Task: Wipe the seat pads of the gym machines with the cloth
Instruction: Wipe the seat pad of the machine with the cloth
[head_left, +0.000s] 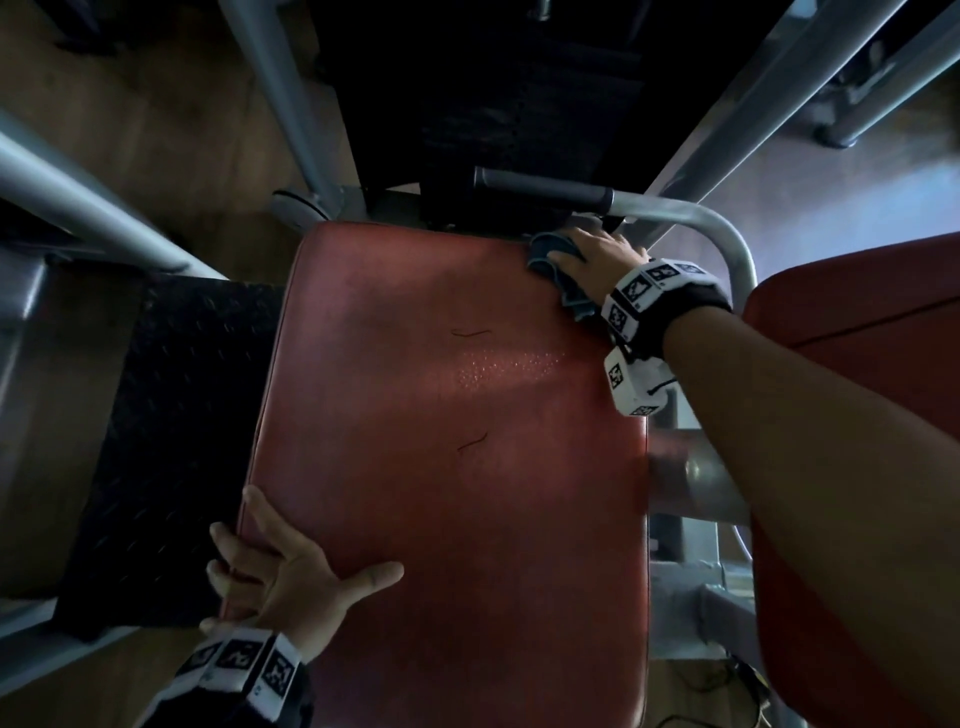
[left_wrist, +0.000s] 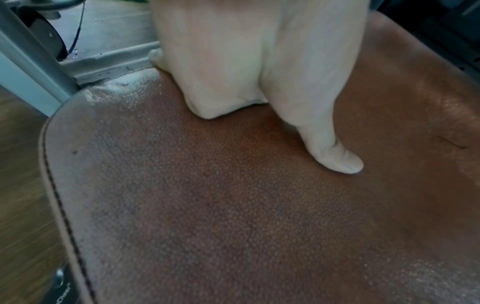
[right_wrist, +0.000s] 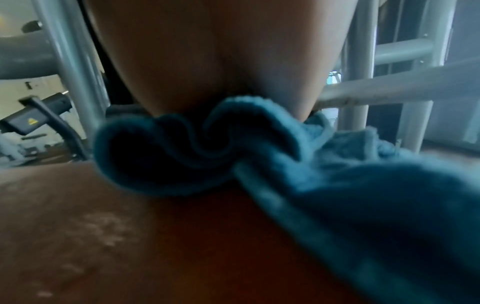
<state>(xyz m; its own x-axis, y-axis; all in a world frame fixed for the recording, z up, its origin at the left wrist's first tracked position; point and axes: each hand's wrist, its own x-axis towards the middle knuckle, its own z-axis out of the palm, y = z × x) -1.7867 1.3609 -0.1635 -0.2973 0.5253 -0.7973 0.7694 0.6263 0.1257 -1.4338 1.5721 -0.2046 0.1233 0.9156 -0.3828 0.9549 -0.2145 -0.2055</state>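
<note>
A red padded seat (head_left: 441, 415) fills the middle of the head view, with a patch of droplets (head_left: 498, 366) near its centre. My right hand (head_left: 597, 249) is at the pad's far right corner and holds a bunched blue cloth (head_left: 550, 257) down on it. In the right wrist view the cloth (right_wrist: 337, 185) bulges out from under my palm (right_wrist: 221, 61) onto the pad (right_wrist: 103, 246). My left hand (head_left: 291, 577) grips the pad's near left edge, fingers over the side. Its thumb (left_wrist: 335, 156) lies flat on the leather (left_wrist: 233, 226).
A grey tube with a black handle grip (head_left: 540, 189) curves round the far right corner, close to my right hand. Grey frame posts (head_left: 280, 93) rise behind. A black tread plate (head_left: 171, 426) lies left of the seat, another red pad (head_left: 857, 312) right. Wooden floor (head_left: 156, 130) surrounds.
</note>
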